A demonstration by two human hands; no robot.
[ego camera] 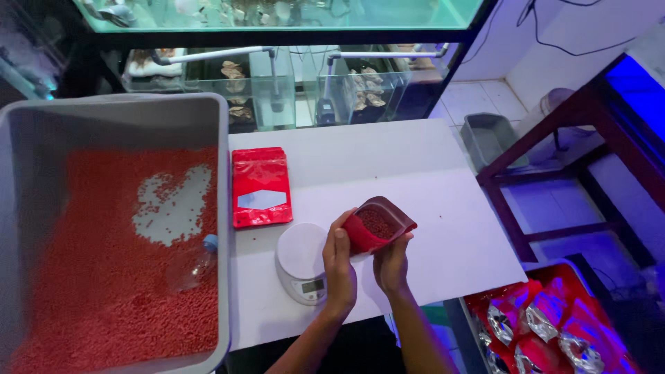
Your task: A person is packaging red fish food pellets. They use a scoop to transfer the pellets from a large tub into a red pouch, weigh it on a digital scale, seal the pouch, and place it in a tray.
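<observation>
Blue aquarium light falls over a white desk (415,159) with glass tanks (277,83) behind it. Both hands hold a small red pouch (377,225) above the desk, just right of a round white scale (303,260). The left hand (339,266) has its fingers clamped on the pouch's left edge, thumb on top; the right hand (393,263) cups it from below, fingers closed on the lower right side. The pouch mouth is open and tilted up toward the camera, showing dark red pellets inside.

By the look of it, the pouch is soft, glossy film, light but bottom-heavy with loose pellets, and slippery. It would sag or spill if pinched near the mouth, so the side seams and base are the best places to hold.

Beyond the left fingers lies a flat sealed red pouch (261,187). Further left stands a grey tub (223,208) of red pellets with a clear bottle (190,266) in it. Right of and below the right hand, a bin (547,325) holds more red and silver pouches.
</observation>
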